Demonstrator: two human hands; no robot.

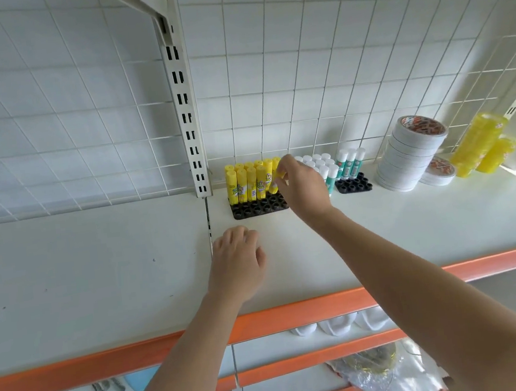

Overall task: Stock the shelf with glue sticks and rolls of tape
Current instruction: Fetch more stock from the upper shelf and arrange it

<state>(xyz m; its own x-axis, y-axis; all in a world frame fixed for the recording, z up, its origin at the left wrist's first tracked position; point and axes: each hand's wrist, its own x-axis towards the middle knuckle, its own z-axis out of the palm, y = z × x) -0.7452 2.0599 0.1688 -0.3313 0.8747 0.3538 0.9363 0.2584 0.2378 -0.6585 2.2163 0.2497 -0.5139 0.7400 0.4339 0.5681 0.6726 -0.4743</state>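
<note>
The white shelf (381,230) with its orange front edge carries two black holder trays — the left tray (259,208) with yellow glue sticks (250,183), the right tray (353,184) with white-capped green ones (350,161). Farther right stand a stack of white tape rolls (410,154), a short stack (438,171) touching it, and yellow tape rolls (480,143).

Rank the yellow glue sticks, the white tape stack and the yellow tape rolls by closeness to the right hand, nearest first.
1. yellow glue sticks: touching the right hand, on its left.
2. white tape stack: to its right.
3. yellow tape rolls: far right.

Two hands (236,258), two black trays (259,208)
</note>
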